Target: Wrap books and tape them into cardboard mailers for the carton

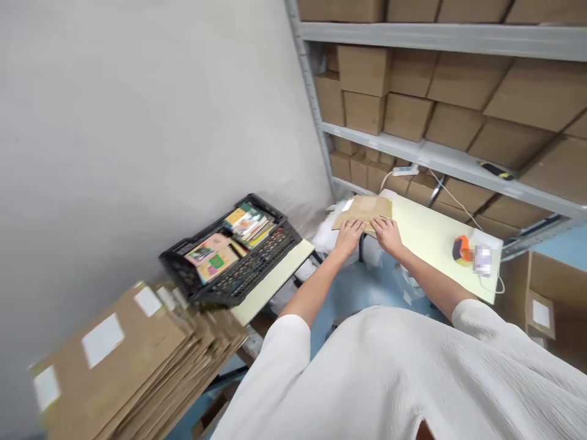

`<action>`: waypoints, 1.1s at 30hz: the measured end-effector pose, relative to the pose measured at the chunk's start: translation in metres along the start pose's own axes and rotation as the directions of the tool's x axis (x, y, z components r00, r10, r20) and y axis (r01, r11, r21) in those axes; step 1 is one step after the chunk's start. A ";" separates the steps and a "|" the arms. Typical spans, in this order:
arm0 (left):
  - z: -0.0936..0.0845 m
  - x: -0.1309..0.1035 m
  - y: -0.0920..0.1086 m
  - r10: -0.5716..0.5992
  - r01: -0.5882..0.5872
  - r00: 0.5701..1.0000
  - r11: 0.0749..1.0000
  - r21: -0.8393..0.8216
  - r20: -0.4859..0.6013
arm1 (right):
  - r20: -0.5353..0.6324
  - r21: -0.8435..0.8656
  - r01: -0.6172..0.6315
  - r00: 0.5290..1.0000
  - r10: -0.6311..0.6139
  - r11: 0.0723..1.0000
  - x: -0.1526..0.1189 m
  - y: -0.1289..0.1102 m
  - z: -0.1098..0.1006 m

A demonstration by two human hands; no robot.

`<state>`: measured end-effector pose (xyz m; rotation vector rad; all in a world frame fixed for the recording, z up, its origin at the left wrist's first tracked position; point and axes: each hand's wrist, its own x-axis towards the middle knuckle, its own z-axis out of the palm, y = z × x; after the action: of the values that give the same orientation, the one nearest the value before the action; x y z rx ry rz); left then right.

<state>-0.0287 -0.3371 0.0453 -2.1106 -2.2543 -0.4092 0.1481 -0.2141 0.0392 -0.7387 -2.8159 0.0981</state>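
A brown cardboard mailer [367, 206] with a white label lies at the far left end of the pale table. My left hand [350, 235] grips its near edge, fingers bent over the cardboard. Close beside it, my right hand [386, 233] holds the same edge, fingers also pressed together on it. Both thumbs point toward each other near the middle of that edge.
A black crate [247, 269] of books stands on the left table, near a stack of flattened cardboard [119, 348]. An orange tape roll [462, 249] sits on the right table [422, 235]. Shelves [440, 40] of boxes rise behind. An open carton [541, 293] is at right.
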 end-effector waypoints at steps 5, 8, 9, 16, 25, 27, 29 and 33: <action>0.036 0.064 0.049 0.169 -0.164 0.983 0.984 -0.064 0.073 | 0.023 -0.010 -0.210 0.977 0.211 0.978 -0.047 0.066 0.004; 0.054 0.091 0.069 0.246 -0.237 0.964 0.967 -0.092 0.104 | 0.039 -0.015 -0.314 0.949 0.314 0.949 -0.069 0.089 0.011; 0.059 0.098 0.074 0.267 -0.257 0.957 0.961 -0.098 0.112 | 0.042 -0.014 -0.341 0.939 0.341 0.940 -0.074 0.095 0.013; 0.091 0.138 0.091 0.371 -0.352 0.907 0.927 -0.125 0.199 | 0.065 -0.020 -0.476 0.877 0.476 0.879 -0.092 0.120 0.023; 0.129 0.180 0.069 0.483 -0.439 0.822 0.875 -0.204 0.301 | 0.118 -0.052 -0.597 0.793 0.598 0.801 -0.078 0.137 0.052; 0.138 0.187 0.060 0.493 -0.436 0.802 0.869 -0.234 0.336 | 0.150 -0.059 -0.616 0.773 0.617 0.786 -0.074 0.141 0.063; 0.148 0.193 0.050 0.498 -0.424 0.783 0.866 -0.266 0.373 | 0.203 -0.058 -0.620 0.760 0.618 0.782 -0.069 0.142 0.074; 0.167 0.200 0.031 0.501 -0.392 0.760 0.862 -0.322 0.415 | 0.270 -0.055 -0.658 0.714 0.645 0.751 -0.060 0.143 0.091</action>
<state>0.0120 -0.1056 -0.0713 -3.0610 -1.8275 -0.1022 0.2453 -0.1197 -0.0787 -1.8096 -2.6153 0.4092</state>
